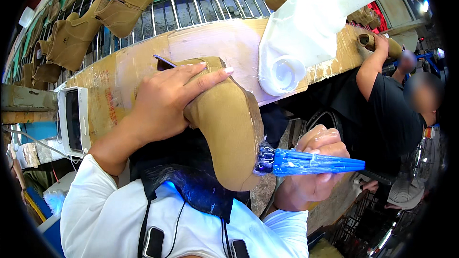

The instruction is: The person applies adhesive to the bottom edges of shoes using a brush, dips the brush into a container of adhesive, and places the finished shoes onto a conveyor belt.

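Note:
A tan suede boot (229,129) hangs toe-down in front of me, clear of the cardboard. My left hand (165,102) is wrapped over its ankle part, thumb and fingers pressing on the upper. In my right hand (311,188) is a blue-handled brush (318,162), smeared with whitish residue. Its dark, wet-looking bristles (264,158) touch the boot along the sole edge near the toe. Beyond the boot stands a white plastic container (299,26) with a long spout and a round open cup (284,74) at its near end.
Cardboard (119,81) covers the bench edge. Behind it, a rack of metal bars (205,0) carries several tan boots (129,2). A white box with a dark panel (74,119) stands at left. Another person (392,100) sits at right, a hand on a tan shoe.

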